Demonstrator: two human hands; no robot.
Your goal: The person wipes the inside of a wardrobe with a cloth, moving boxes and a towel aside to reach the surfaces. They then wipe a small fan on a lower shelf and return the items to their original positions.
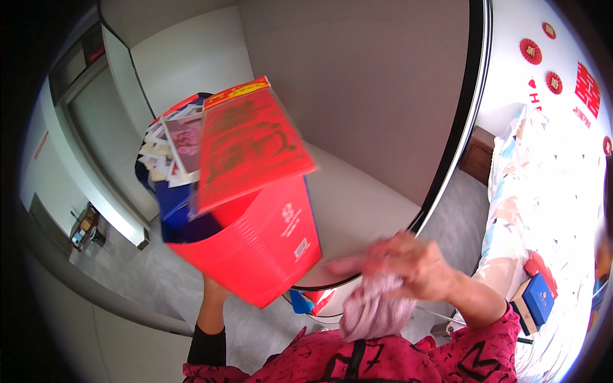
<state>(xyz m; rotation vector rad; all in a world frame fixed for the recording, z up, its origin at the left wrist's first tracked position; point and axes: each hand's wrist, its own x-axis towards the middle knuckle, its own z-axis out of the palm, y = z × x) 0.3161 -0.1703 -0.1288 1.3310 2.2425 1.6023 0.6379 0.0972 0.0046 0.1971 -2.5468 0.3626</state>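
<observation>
A red paper bag or box with a dark blue inside point(268, 249) is tilted in front of me over the curved shelf. My left hand point(213, 288) supports it from its near left side; only the wrist shows and the fingers are hidden behind it. On top lies a flat red packet in clear film point(251, 148), with dark patterning and a yellow label. Beside it, photo-like cards point(184, 143) and pale paper pieces point(155, 151) fill a dark blue container. My right hand point(407, 263), slightly blurred, grips a crumpled pink cloth point(378, 306) near my chest, right of the box.
The rounded shelf point(354, 206) belongs to a cabinet with a black-edged side panel point(459, 110). A bed with patterned bedding point(536, 191) is at right, bearing a blue box point(536, 301). A blue, red and white item point(311, 301) lies below the shelf. Grey floor point(129, 273) extends left.
</observation>
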